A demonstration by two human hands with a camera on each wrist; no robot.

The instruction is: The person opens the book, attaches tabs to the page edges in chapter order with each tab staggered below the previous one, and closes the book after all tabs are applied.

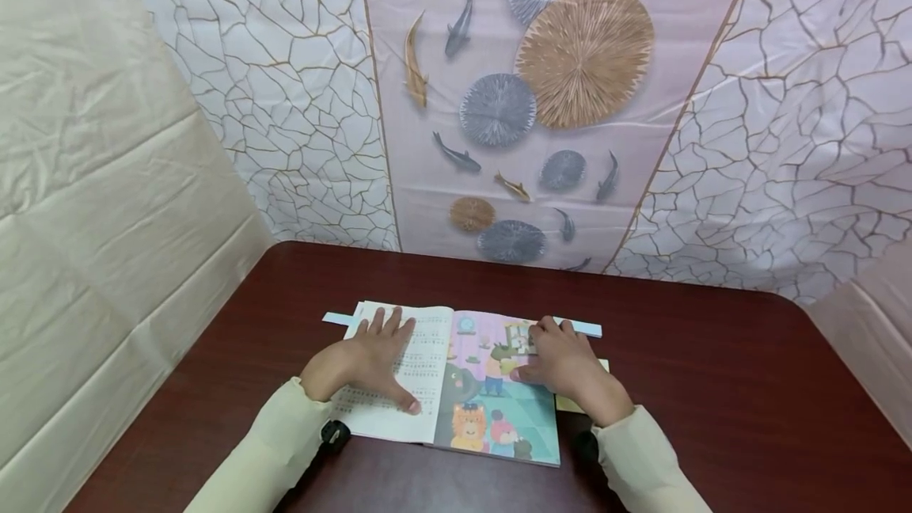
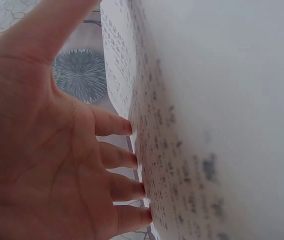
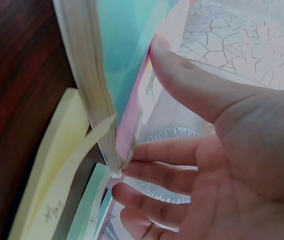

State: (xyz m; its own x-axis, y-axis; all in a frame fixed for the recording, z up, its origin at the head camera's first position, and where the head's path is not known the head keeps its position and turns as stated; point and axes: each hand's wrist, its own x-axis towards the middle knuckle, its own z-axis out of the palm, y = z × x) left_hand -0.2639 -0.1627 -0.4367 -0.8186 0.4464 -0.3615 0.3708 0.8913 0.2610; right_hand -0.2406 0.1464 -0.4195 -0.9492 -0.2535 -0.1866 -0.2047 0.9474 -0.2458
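From the head view, we see the opened book [image 1: 443, 410] lying on the counter [image 1: 720, 394], printed text on its left page and a colourful picture on its right. Our left hand [image 1: 369, 361] rests on the text page, fingers spread and gripping nothing. Our right hand [image 1: 566, 362] rests over the picture page's outer side, beside a yellow pad [image 1: 568, 404] that shows past the book's edge. We judge the step to be holding the pages flat, so even, light pressure on both sides should serve best.

In the left wrist view, our four straight fingertips touch the printed page. We would press outward from the fold, never dragging, to avoid creasing the paper.

In the right wrist view, our thumb lies on the picture page and the fingers are loosely bent, some touching it, with no grip visible. A green pad [image 3: 86, 207] sits near the yellow one, whose top leaf curls towards the page edges; we should mind that leaf when shifting the hand.
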